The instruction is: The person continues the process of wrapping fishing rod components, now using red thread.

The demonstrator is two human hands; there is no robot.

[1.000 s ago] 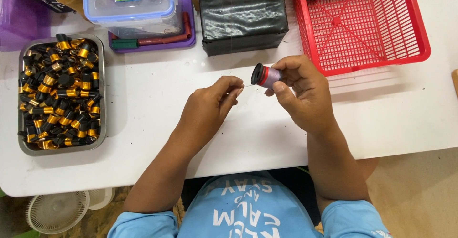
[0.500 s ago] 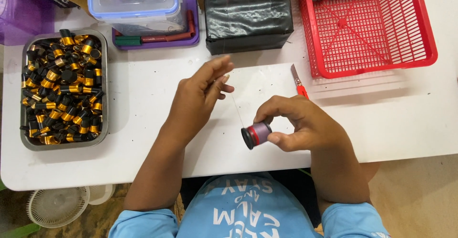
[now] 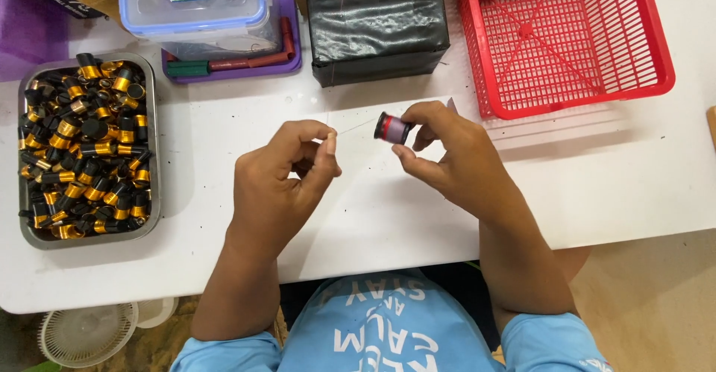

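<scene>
- The white surface point(image 3: 224, 118) spans the whole scene and carries everything below.
- A red plastic basket point(image 3: 582, 51) sits at the far right; spools of dark and red thread line its far edge.
- A black wrapped box point(image 3: 377, 25) stands far centre, just left of the basket.
- A metal tray point(image 3: 153, 156) at the left is heaped with small black-and-gold caps point(image 3: 82, 148).
- A clear lidded container point(image 3: 198, 7) rests on a purple tray point(image 3: 287, 59) at the far left-centre, with a dark red marker lying along the tray's near edge.
- The right hand point(image 3: 447, 159) hovers above the middle of the surface, its grip closed on a small bobbin point(image 3: 391, 128) with black rims and a red-and-lilac middle, held between thumb and fingertips just near of the black box.
- The left hand point(image 3: 280, 186) is just left of it, apart from the bobbin, thumb and forefinger pinched together on a fine thread point(image 3: 356, 126) that runs toward the bobbin.
</scene>
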